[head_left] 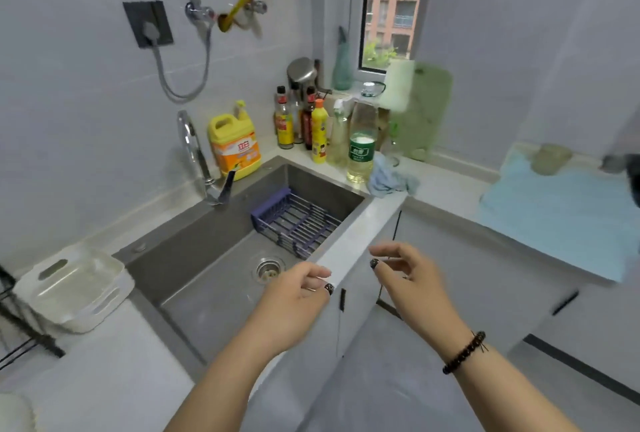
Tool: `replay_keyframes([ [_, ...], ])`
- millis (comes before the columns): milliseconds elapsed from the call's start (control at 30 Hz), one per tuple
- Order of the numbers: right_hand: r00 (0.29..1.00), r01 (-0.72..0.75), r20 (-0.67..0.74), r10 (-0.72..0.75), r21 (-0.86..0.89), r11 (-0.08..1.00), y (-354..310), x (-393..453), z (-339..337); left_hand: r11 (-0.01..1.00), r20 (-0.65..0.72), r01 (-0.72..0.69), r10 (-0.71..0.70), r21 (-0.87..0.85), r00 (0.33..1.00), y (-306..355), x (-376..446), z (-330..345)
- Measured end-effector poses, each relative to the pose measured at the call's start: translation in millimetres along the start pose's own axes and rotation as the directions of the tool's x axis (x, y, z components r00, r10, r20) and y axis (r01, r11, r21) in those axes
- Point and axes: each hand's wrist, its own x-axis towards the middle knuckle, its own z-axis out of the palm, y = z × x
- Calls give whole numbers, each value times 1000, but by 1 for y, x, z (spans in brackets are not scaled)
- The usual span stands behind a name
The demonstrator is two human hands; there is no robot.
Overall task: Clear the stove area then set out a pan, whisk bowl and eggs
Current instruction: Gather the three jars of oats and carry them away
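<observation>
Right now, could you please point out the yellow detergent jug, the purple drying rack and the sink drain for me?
yellow detergent jug (235,151): head view, on its orange label.
purple drying rack (298,220): head view, on its middle bars, inside the sink.
sink drain (267,269): head view, on the metal strainer.

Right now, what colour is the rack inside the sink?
Purple-blue rack, clearest in the head view.

Left hand (294,296): outstretched, fingers loosely curled, empty. Right hand (412,279): outstretched, fingers loosely curled, empty, beaded bracelet (464,352) at wrist.
</observation>
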Motion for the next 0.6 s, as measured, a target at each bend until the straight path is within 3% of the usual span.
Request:
replay_keyframes([
  [233,955,-94,-281,97,27,995,41,-1,-121,988,281,-141,118,64,953,63,61,110],
  [467,811,-201,-535,237,125,972,89,-12,-231,968,541,-246,181,51,822,137,101,234],
  [600,741,-246,-604,294,163,955,122,-5,-291,966,631,-257,186,22,753,173,123,308],
])
